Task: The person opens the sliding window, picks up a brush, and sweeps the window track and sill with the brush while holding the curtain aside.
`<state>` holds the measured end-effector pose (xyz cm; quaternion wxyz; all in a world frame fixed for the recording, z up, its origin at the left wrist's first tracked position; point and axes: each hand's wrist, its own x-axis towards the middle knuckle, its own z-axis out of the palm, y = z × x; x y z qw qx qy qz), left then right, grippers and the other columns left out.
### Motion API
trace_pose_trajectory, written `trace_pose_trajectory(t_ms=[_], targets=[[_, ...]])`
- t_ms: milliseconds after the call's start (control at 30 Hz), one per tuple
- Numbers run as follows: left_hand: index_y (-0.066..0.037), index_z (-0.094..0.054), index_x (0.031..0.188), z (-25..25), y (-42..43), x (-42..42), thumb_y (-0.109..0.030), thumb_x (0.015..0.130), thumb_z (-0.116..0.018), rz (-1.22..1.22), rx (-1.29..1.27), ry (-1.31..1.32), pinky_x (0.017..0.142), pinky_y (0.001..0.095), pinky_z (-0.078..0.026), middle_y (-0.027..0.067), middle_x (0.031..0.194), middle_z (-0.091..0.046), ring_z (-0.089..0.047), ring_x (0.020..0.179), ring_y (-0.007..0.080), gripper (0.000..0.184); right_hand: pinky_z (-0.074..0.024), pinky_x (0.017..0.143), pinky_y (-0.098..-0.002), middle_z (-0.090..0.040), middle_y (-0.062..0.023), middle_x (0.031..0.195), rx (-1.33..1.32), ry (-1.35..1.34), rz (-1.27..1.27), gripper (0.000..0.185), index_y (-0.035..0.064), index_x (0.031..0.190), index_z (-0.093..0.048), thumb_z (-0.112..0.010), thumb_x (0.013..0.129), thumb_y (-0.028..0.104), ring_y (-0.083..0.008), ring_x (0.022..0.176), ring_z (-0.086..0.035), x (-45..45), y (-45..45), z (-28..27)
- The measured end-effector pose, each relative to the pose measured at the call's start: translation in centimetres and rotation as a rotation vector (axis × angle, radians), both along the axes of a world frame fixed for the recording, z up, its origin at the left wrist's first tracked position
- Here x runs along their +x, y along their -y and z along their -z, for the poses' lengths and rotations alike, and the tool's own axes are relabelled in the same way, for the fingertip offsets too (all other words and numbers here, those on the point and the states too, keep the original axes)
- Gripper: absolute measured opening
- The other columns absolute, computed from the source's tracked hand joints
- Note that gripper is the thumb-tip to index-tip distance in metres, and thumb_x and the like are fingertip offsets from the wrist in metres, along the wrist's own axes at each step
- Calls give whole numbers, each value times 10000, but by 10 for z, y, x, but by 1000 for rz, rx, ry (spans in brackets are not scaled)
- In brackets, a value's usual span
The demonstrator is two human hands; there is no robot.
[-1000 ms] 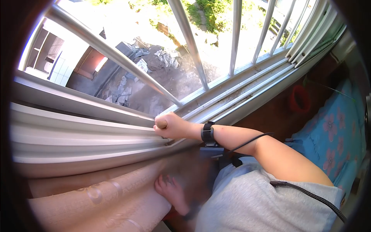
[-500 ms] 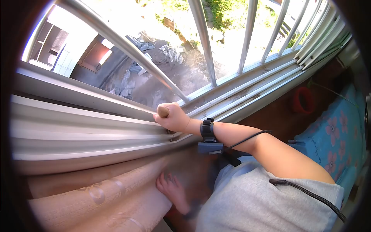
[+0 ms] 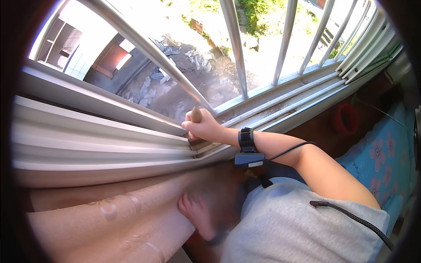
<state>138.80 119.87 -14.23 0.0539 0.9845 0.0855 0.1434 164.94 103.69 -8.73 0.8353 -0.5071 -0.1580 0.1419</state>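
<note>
My right hand (image 3: 205,128) is closed around a wooden handle (image 3: 196,115), whose rounded end sticks up past the thumb. The fist sits at the corner of the window track (image 3: 280,101), where the sliding frame (image 3: 96,140) ends. My fingers and the frame hide the tool's lower part, so its kind cannot be made out. Lower down, my left hand (image 3: 195,212) lies against the edge of a beige patterned curtain (image 3: 109,219), its fingers apart and partly in shadow.
Metal window bars (image 3: 237,48) stand just beyond the track. At right, a blue flowered cloth (image 3: 377,153) and a red bucket (image 3: 345,116) are inside the room. A black cable (image 3: 351,221) runs over my grey shirt.
My right hand has shifted slightly right and up along the window frame, and the handle has tilted more upright. My left hand stays by the curtain.
</note>
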Motion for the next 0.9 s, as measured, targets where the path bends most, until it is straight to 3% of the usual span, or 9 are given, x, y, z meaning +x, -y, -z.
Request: trace_pose_trajectory(t_ms=[67, 133, 167, 267, 333, 533, 600, 733, 900], targets=[[32, -662, 1016, 0, 1, -3, -145, 824, -651, -13, -13, -27, 1029, 488, -353, 157, 1245, -528, -436, 1194, 372, 261, -428, 476, -290, -537, -46, 555, -81, 23, 40, 232, 26, 679, -510, -627, 852, 126, -116, 478, -508, -4, -6, 4], [34, -661, 1017, -3, 1, -5, -143, 823, -651, -19, -24, -24, 1032, 486, -350, 155, 1249, -526, -435, 1198, 370, 263, -412, 510, -343, -509, -118, 561, -432, 570, 64, 211, -1, 702, -499, -618, 830, 118, -189, 495, -458, -4, -3, 2], [37, -660, 1018, -4, 1, -6, -141, 823, -651, -23, -36, -13, 1034, 483, -348, 153, 1254, -525, -434, 1203, 367, 264, -401, 561, -381, -481, -166, 592, -417, 470, 54, 198, -13, 737, -511, -619, 818, 131, -246, 544, -424, -6, 2, 1], [36, -663, 1013, -4, 0, -5, -139, 825, -650, -39, -46, -20, 1040, 480, -344, 152, 1260, -523, -432, 1212, 365, 257, -419, 594, -382, -508, -160, 605, -570, 430, 70, 197, -7, 747, -543, -618, 831, 155, -244, 566, -458, 0, 37, -28], [21, -667, 1009, 0, -1, -8, -136, 815, -659, -32, -25, -4, 1035, 485, -352, 148, 1251, -538, -445, 1207, 360, 249, -446, 655, -369, -594, -150, 739, -612, 402, -60, 212, -4, 840, -582, -617, 855, 205, -242, 681, -553, 1, 64, -51], [25, -673, 1008, 1, -2, -2, -136, 818, -656, -15, -21, -2, 1037, 494, -350, 153, 1256, -539, -440, 1213, 366, 250, -485, 795, -410, -613, -187, 949, -772, 909, -270, 293, -43, 1142, -520, -568, 891, 100, -321, 908, -621, -12, 92, -69], [36, -668, 1018, 3, -5, -1, -145, 835, -640, -4, -28, -19, 1042, 495, -340, 159, 1266, -526, -427, 1215, 370, 259, -489, 826, -408, -557, -197, 993, -1085, 1052, -392, 362, -36, 1249, -468, -520, 893, 7, -338, 982, -576, -18, 87, -62], [30, -663, 1022, 2, -6, 3, -136, 835, -637, -20, -26, -27, 1042, 500, -338, 161, 1264, -526, -425, 1213, 374, 252, -516, 789, -389, -607, -220, 938, -1210, 1275, -418, 405, -106, 1244, -494, -543, 865, 30, -296, 946, -634, -15, 60, -29], [27, -656, 1018, 2, -10, 0, -127, 825, -646, -11, -40, -17, 1037, 498, -342, 156, 1257, -531, -430, 1207, 372, 247, -508, 712, -356, -615, -140, 929, -1269, 1474, -246, 364, -70, 1211, -550, -549, 879, 82, -258, 872, -624, -8, 44, 25]])
